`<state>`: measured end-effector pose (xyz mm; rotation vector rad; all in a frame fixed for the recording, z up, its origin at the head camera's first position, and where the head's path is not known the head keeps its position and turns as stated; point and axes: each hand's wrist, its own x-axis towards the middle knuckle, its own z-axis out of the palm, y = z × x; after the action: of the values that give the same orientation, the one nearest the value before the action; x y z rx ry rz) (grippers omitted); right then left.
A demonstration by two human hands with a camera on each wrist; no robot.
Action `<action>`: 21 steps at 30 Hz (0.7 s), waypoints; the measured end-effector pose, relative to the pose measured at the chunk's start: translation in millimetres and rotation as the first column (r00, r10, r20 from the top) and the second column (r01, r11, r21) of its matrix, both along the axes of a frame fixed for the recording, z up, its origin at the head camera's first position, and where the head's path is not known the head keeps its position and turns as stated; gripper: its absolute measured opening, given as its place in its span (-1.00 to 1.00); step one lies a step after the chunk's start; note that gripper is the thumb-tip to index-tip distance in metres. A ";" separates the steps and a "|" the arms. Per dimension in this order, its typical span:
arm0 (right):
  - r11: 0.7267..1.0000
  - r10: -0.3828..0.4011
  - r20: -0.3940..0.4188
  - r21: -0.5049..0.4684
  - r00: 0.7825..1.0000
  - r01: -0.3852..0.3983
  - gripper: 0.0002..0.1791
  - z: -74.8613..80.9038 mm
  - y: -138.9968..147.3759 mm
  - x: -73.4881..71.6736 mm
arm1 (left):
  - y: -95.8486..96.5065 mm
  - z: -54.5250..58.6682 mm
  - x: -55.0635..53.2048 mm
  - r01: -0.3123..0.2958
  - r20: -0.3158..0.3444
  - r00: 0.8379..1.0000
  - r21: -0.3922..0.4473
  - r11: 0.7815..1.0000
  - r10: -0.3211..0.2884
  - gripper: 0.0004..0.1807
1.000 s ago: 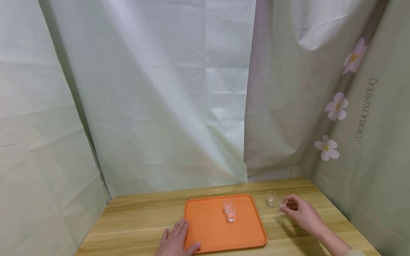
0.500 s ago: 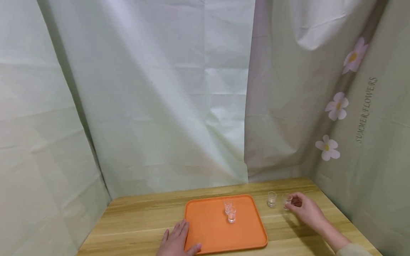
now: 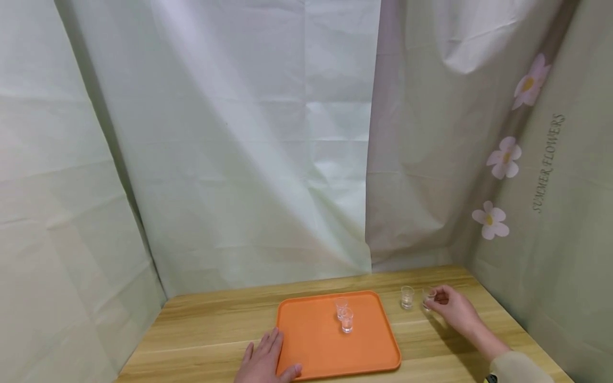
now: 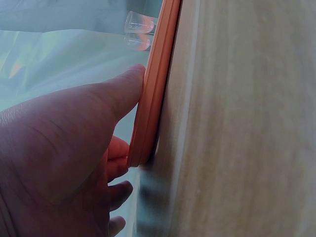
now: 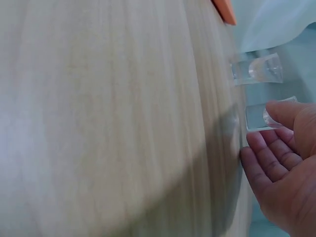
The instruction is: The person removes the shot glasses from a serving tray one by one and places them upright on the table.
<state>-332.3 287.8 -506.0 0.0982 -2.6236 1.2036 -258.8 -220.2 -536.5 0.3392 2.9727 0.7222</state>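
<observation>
One glass (image 5: 255, 117) is pinched by the right hand (image 3: 454, 311) (left hand (image 3: 263, 360), uncurled, touches tray (image 3: 330, 351)).

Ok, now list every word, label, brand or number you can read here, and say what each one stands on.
"SUMMER FLOWERS": runs up the hanging cloth on the right side, beside printed flowers.
Small dark object at the right sleeve: any marking is too small to read.
Orange tray and clear glasses: no text visible.
</observation>
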 end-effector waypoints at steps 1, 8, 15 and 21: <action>1.000 -0.002 0.005 -0.003 1.000 0.002 -0.62 -1.6 0.9 -1.1 | 0.0 -2.2 -0.4 0.000 0.000 1.000 0.004 1.000 0.000 0.19; 0.999 0.006 0.017 -0.043 1.000 -0.005 -0.59 -8.3 -0.1 -10.7 | 0.8 -1.1 -0.3 -0.006 -0.026 1.000 -0.004 1.000 0.006 0.16; 0.999 -0.011 0.035 -0.033 0.999 0.012 -0.59 -15.1 -0.4 -15.6 | 0.9 1.2 0.8 -0.010 -0.003 1.000 -0.007 1.000 0.010 0.17; 1.000 -0.012 0.025 -0.014 1.000 0.012 -0.61 -13.0 -1.0 -16.1 | 0.8 -0.4 0.3 -0.015 0.001 1.000 -0.004 1.000 0.015 0.20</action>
<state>-348.4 286.7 -519.0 0.0651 -2.6325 1.2264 -258.6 -219.4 -536.9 0.3171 2.9786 0.7177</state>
